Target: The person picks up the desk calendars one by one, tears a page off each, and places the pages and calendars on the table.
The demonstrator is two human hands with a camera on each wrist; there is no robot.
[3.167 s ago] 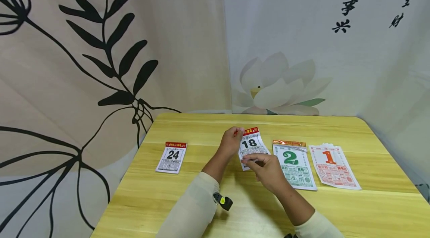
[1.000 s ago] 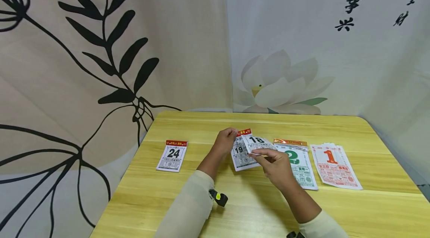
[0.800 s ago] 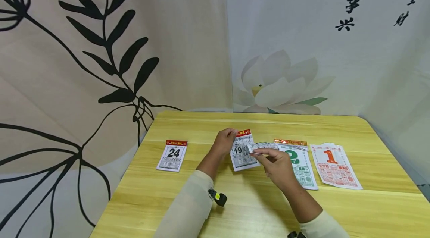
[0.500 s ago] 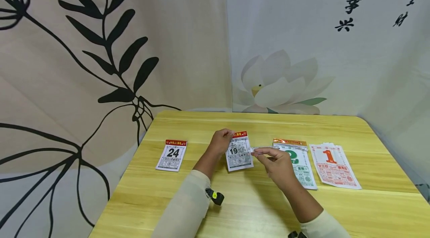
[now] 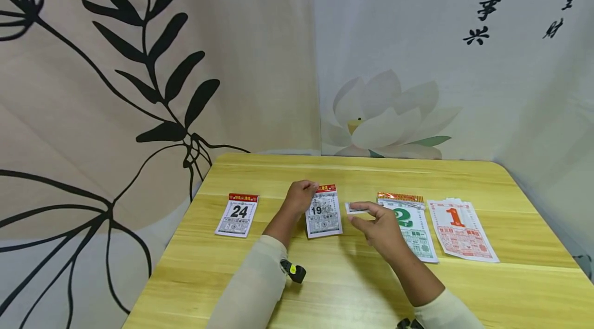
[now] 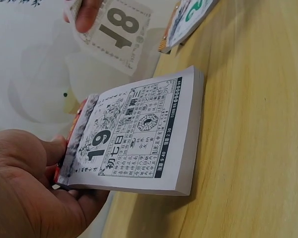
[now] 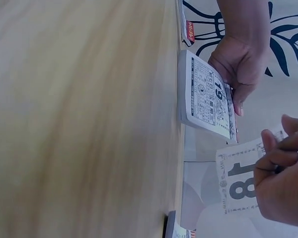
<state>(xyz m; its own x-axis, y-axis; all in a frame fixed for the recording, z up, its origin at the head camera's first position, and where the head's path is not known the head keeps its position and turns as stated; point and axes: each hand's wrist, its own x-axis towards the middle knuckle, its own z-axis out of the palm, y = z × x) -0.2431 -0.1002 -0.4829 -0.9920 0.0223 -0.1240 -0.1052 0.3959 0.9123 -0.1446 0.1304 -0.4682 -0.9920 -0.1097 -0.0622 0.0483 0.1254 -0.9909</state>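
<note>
My left hand [image 5: 300, 197] pinches the red-headed top edge of a small tear-off calendar [image 5: 324, 213], propped up off the table with 19 on its front sheet. In the left wrist view the thick pad [image 6: 134, 139] leans back, its lower end near the wood. To its right, my right hand [image 5: 382, 228] holds a loose calendar page [image 5: 355, 209], apart from the pad. That page [image 6: 118, 29] shows 18, seen faintly from behind in the left wrist view; in the right wrist view the fingers cover part of the page [image 7: 238, 173].
A second small calendar [image 5: 237, 215] reading 24 lies at left on the wooden table [image 5: 320, 293]. At right lie a larger calendar [image 5: 413, 233] with a green 2, partly behind my right hand, and loose-edged sheets [image 5: 463, 228] with a red 1. A printed curtain [image 5: 260, 61] hangs behind.
The 18 sheet has come off the pad, baring 19, and is now in my right hand. My left hand has shifted left with the calendar; my right hand has moved slightly right.
</note>
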